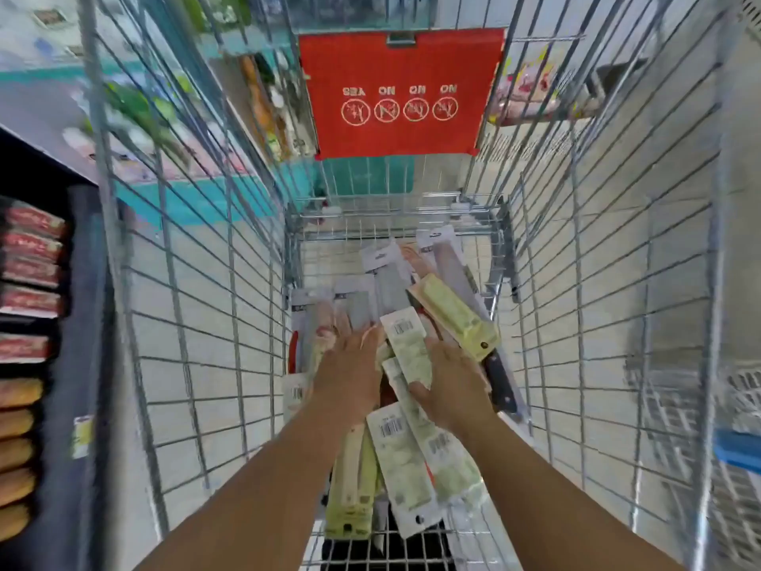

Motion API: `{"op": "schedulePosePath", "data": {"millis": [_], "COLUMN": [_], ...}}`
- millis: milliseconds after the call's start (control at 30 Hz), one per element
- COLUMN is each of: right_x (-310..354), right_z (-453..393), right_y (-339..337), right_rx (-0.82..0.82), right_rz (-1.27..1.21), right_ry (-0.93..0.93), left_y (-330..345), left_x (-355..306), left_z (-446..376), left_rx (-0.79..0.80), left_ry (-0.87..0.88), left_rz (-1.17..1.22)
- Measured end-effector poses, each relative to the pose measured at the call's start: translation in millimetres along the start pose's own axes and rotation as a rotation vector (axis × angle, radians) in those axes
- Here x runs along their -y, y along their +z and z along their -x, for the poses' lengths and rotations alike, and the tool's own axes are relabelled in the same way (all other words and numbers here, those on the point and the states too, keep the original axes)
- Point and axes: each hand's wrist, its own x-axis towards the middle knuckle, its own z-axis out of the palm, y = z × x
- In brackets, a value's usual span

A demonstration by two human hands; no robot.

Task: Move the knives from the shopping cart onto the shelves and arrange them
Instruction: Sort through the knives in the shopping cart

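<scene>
My left hand's fingers (344,323) lie straight and together, flat on the grey packaged knives (370,298) at the far left of the pile. My right hand (451,383) curls its fingers round a white barcoded knife pack (407,348), thumb underneath. All packs lie heaped on the floor of the shopping cart (197,323); a black-handled knife (500,385) sits just right of my right hand.

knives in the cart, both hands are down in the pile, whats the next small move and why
Probably close the right hand on the pale green knife pack it touches and lift it clear. The left hand lies flat on the pile of packs, gripping nothing, and every knife is still in the shopping cart.
</scene>
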Motion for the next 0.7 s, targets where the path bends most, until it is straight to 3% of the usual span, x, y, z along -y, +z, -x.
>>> {"op": "schedulePosePath", "data": {"millis": [300, 567, 700], "right_x": [12, 17, 31], "right_z": [-10, -14, -23], "right_y": [17, 13, 1], "right_rx": [-0.139, -0.190, -0.371], "right_rz": [-0.060, -0.289, -0.436], "right_ry": [0.086, 0.139, 0.037], "left_y": [13, -3, -22], "left_x": [14, 14, 13], "left_z": [-19, -13, -15], "left_rx": [-0.028, -0.089, -0.215], "left_ry": [-0.060, -0.195, -0.259], "left_rz": [-0.011, 0.418, 0.622]}}
